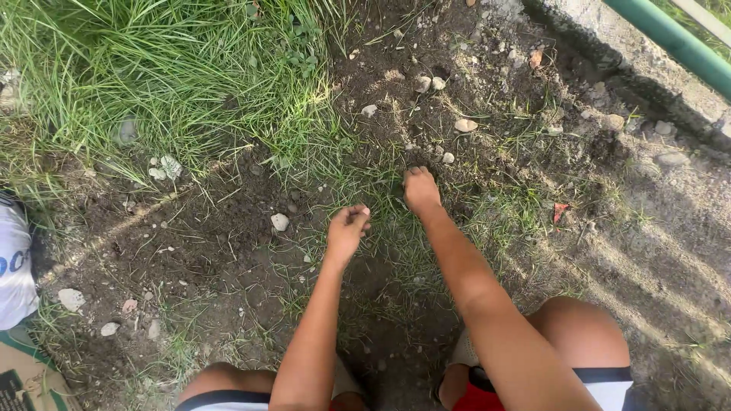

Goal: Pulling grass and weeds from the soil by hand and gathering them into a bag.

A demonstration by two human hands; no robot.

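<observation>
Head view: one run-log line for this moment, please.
left hand: closed, pinching grass | right hand: fingers down in soil | stones scattered | green pipe top right

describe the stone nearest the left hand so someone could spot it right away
Start at the big clump of long grass at the upper left and drop down to the bare dark soil below it. There, a little left of the closed left hand, lies a single pale stone. It is rounded, whitish and alone on the dirt, while the other pale stones lie farther off.
</observation>
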